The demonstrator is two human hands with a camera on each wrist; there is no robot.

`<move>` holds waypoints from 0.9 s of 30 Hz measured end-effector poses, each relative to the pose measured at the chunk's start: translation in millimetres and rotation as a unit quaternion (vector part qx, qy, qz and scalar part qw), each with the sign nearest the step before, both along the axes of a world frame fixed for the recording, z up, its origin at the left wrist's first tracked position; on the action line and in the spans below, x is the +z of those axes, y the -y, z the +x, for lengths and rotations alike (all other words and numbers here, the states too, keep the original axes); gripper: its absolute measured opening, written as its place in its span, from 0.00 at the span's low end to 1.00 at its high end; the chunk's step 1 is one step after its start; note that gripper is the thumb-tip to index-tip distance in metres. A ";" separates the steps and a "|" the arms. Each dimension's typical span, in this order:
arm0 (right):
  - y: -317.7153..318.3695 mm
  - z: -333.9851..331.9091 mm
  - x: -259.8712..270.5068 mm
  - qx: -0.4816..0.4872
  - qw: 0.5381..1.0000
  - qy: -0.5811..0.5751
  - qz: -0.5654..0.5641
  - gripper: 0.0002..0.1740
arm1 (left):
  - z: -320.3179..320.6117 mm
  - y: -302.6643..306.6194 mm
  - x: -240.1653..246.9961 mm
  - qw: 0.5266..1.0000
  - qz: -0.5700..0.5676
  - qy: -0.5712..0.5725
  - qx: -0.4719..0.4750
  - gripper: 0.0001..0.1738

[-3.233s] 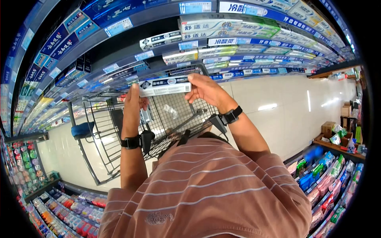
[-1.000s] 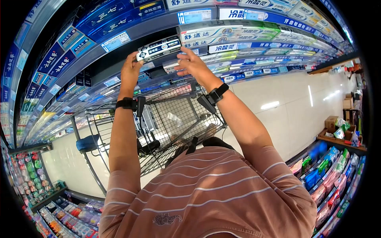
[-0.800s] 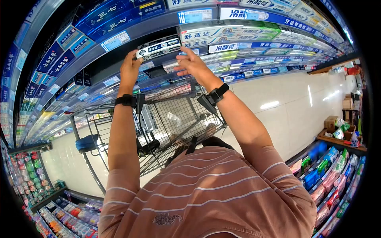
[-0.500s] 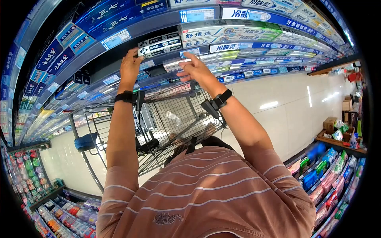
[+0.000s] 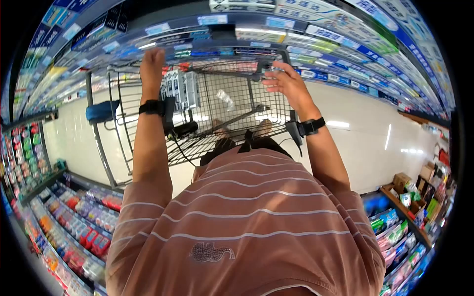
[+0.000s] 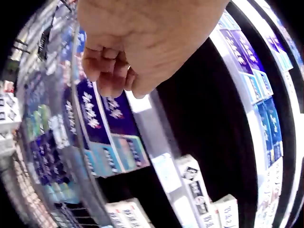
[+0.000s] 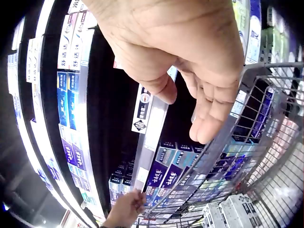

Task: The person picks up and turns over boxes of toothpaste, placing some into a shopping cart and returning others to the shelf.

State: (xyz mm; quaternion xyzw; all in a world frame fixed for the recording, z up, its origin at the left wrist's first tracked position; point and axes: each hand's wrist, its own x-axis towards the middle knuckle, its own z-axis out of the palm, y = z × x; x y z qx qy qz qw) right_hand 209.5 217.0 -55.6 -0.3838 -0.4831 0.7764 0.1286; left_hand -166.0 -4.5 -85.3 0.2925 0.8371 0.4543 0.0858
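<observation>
My left hand is raised over the cart's left part, near the shelf fronts; its fingers hang loosely curled around nothing. Over the cart's right end, my right hand has its fingers apart and holds nothing. Black-and-white boxes lie on a shelf at the top of the head view; one such box stands beside my right thumb in the right wrist view, with no contact plain to see. Inside the wire cart lie several white-and-grey boxes, below and right of my left hand.
Shelves of boxed goods curve across the front. A blue bundle hangs at the cart's left end. Pale floor lies to the right; packaged goods fill low shelves behind, and cartons stand far right.
Both hands have drawn back from the black-and-white boxes on the shelf, and my left hand has let go of them. The head view has shifted, showing those boxes higher up and more of the cart.
</observation>
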 end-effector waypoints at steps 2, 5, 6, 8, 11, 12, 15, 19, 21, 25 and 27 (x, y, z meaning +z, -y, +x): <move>6.0 6.0 -7.3 0.009 1.000 0.020 -0.022 0.23 | -6.5 50.0 -38.6 0.996 -0.051 0.058 0.034 0.18; 18.6 6.3 -14.2 0.022 0.998 0.044 -0.039 0.21 | -10.0 118.5 -105.7 0.979 -0.181 0.071 0.059 0.18; 22.2 4.3 -14.8 0.026 0.997 0.053 -0.042 0.21 | 7.3 124.9 -102.8 0.975 -0.169 0.129 0.069 0.19; 28.8 0.6 -15.2 0.047 0.996 0.061 -0.052 0.21 | 16.0 140.4 -128.5 0.970 -0.178 0.151 0.074 0.22; 40.2 -4.4 -15.8 0.068 0.993 0.077 -0.060 0.20 | 26.0 145.8 -170.3 0.948 -0.301 0.095 0.046 0.29; 43.8 -6.3 -14.9 0.076 0.992 0.082 -0.059 0.20 | 29.2 142.8 -177.5 0.944 -0.311 0.099 0.044 0.30; 55.7 -11.2 -8.2 0.087 0.988 0.111 -0.058 0.20 | 36.8 134.4 -208.0 0.941 -0.321 0.096 0.049 0.35; 66.8 -8.2 -11.3 0.084 0.987 0.124 -0.060 0.20 | 44.9 120.3 -227.4 0.933 -0.357 0.016 0.043 0.35; 71.4 -4.9 -15.9 0.078 0.987 0.124 -0.065 0.20 | 48.8 120.2 -227.9 0.922 -0.375 0.083 0.049 0.35; 78.8 -1.0 -22.4 0.072 0.989 0.110 -0.073 0.21 | 54.1 118.2 -225.5 0.920 -0.375 0.093 0.069 0.33; 82.6 -0.7 -24.3 0.068 0.988 0.111 -0.077 0.21 | 58.2 116.7 -226.5 0.919 -0.378 0.077 0.086 0.33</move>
